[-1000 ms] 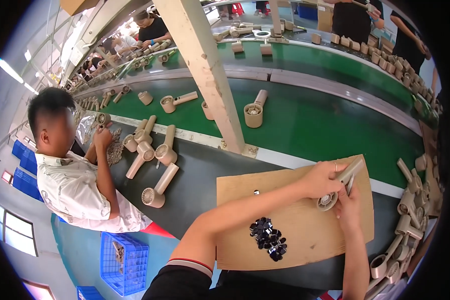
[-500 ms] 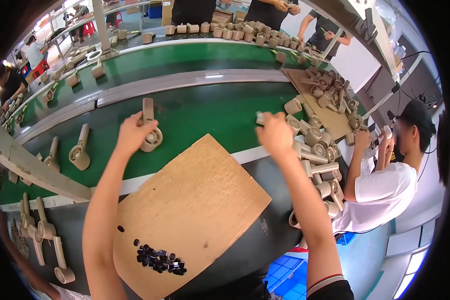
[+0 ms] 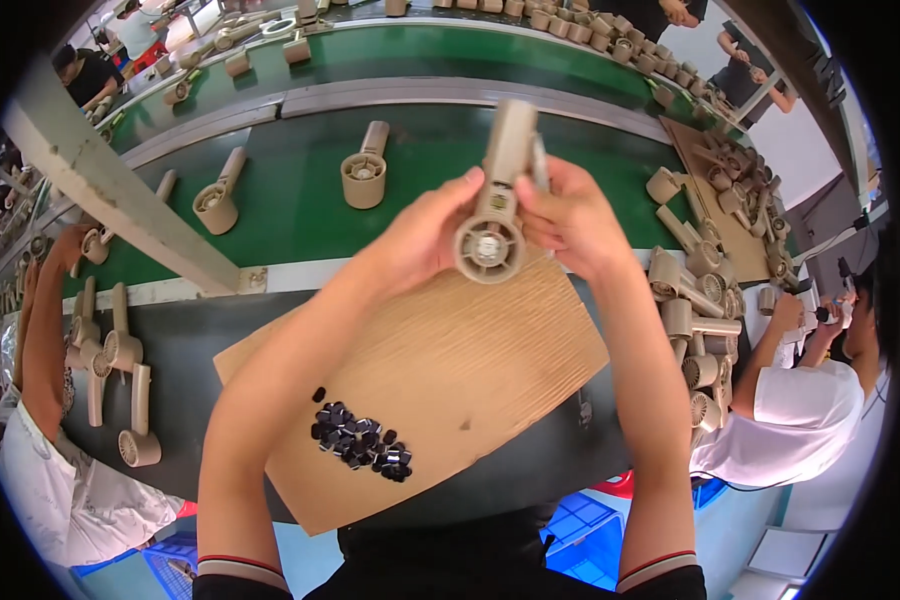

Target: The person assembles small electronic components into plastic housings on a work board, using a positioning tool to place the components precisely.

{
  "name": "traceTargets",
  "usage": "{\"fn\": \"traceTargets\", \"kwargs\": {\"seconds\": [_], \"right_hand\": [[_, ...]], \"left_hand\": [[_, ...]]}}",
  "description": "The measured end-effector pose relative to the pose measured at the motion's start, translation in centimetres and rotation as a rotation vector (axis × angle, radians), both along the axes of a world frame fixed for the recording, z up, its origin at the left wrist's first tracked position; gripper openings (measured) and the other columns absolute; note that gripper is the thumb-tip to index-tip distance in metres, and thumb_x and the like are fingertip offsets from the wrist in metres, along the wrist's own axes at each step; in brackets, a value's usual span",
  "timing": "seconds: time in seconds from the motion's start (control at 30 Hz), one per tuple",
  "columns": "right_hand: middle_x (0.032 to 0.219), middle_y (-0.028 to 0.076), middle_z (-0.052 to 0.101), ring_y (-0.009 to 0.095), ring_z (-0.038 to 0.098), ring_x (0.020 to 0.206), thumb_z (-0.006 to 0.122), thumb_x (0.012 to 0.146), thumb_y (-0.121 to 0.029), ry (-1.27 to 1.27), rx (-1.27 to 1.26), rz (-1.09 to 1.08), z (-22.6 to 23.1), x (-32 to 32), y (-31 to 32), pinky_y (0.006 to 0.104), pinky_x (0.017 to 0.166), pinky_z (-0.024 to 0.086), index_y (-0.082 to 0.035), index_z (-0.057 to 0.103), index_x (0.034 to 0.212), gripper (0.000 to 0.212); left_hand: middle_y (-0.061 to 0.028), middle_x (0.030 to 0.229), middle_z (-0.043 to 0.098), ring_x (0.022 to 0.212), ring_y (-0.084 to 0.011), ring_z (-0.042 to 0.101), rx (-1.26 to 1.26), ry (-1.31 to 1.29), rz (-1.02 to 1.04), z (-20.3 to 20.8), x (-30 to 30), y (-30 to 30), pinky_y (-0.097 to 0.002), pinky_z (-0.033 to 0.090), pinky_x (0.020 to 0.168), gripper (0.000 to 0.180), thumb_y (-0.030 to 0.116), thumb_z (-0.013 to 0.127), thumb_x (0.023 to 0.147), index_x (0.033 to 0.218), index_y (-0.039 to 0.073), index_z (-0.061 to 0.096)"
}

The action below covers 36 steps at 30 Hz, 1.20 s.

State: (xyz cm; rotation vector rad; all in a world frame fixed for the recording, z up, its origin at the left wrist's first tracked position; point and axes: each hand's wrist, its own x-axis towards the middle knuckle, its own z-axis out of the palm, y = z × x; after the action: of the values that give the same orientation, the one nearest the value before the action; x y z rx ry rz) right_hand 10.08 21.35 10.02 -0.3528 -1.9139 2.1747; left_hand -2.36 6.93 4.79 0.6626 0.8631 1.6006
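A beige handheld fan housing (image 3: 489,250) is held up in front of me, its round grille end low and its handle pointing away. My left hand (image 3: 432,228) grips it from the left, thumb along the side near the neck. On the other side my right hand (image 3: 575,215) is closed, thumb against the housing. A thin pale strip (image 3: 540,163) stands by those right fingers; what it is I cannot make out. Below lies a cardboard sheet (image 3: 490,370) bearing a heap of small dark glossy pieces (image 3: 360,440). Another fan housing (image 3: 364,178) rests on the green belt.
The green conveyor belt (image 3: 300,190) runs across beyond the cardboard. Several beige housings (image 3: 705,290) crowd the right, near a co-worker in white (image 3: 800,420). More housings (image 3: 122,350) lie left, beside another person's arm (image 3: 45,330). A metal post (image 3: 130,190) slants at left.
My left hand has let go of a fan housing, which stays on the belt. Both hands have come together around another housing in front of me. The view has shifted.
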Motion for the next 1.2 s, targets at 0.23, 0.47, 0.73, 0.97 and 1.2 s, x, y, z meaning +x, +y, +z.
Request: {"fn": "traceTargets", "kwargs": {"seconds": [0.23, 0.47, 0.73, 0.97, 1.2], "right_hand": [[0.092, 0.008, 0.064, 0.02, 0.062, 0.078, 0.066, 0.079, -0.004, 0.025, 0.808, 0.211, -6.7, 5.8, -12.0, 0.0321, 0.066, 0.05, -0.007, 0.069, 0.101, 0.022], [0.119, 0.008, 0.055, 0.026, 0.062, 0.106, 0.062, 0.071, 0.003, 0.163, 1.019, 0.481, -8.6, 9.5, -17.0, 0.0345, 0.084, 0.055, -0.008, 0.066, 0.118, 0.048], [0.1, 0.01, 0.064, 0.025, 0.066, 0.086, 0.061, 0.073, 0.008, 0.228, 1.052, 0.063, -8.7, 9.3, -13.5, 0.033, 0.074, 0.055, -0.006, 0.067, 0.105, 0.036], [0.092, 0.008, 0.066, 0.015, 0.063, 0.077, 0.071, 0.085, -0.001, 0.198, 0.785, -0.458, -7.6, 3.2, -8.3, 0.026, 0.064, 0.049, -0.002, 0.069, 0.098, 0.014], [0.094, 0.007, 0.065, 0.014, 0.062, 0.076, 0.07, 0.082, 0.005, 0.216, 0.736, -0.472, -8.4, 3.4, -8.1, 0.0249, 0.063, 0.049, -0.001, 0.072, 0.095, 0.015]], "left_hand": [[-0.0103, 0.095, 0.07, 0.077, -0.0251, 0.072, -0.122, 0.022, 0.141, -0.6, -2.1, -5.2, -0.0277, 0.05, 0.049, 0.069, 0.064, 0.034, 0.097, 0.123, 0.004, 0.054], [-0.0186, 0.094, 0.069, 0.087, -0.0331, 0.069, -0.146, -0.13, 0.253, -3.3, -1.8, -4.1, -0.0408, 0.053, 0.083, 0.061, 0.056, 0.041, 0.098, 0.103, -0.002, 0.059], [-0.0157, 0.084, 0.066, 0.069, -0.0226, 0.067, -0.047, 0.305, 0.35, -7.7, -1.0, -2.3, -0.033, 0.053, 0.064, 0.033, 0.03, 0.045, 0.1, 0.11, 0.0, 0.053], [-0.0041, 0.1, 0.061, 0.092, -0.0107, 0.054, 0.01, 0.511, 0.28, -5.1, 1.5, -3.3, -0.0247, 0.044, 0.08, 0.032, 0.018, 0.046, 0.098, 0.119, -0.002, 0.058], [-0.0092, 0.114, 0.061, 0.101, -0.0131, 0.056, 0.0, 0.355, 0.204, -5.0, 1.7, -3.7, -0.027, 0.045, 0.089, 0.043, 0.015, 0.043, 0.097, 0.135, -0.004, 0.049]]}}
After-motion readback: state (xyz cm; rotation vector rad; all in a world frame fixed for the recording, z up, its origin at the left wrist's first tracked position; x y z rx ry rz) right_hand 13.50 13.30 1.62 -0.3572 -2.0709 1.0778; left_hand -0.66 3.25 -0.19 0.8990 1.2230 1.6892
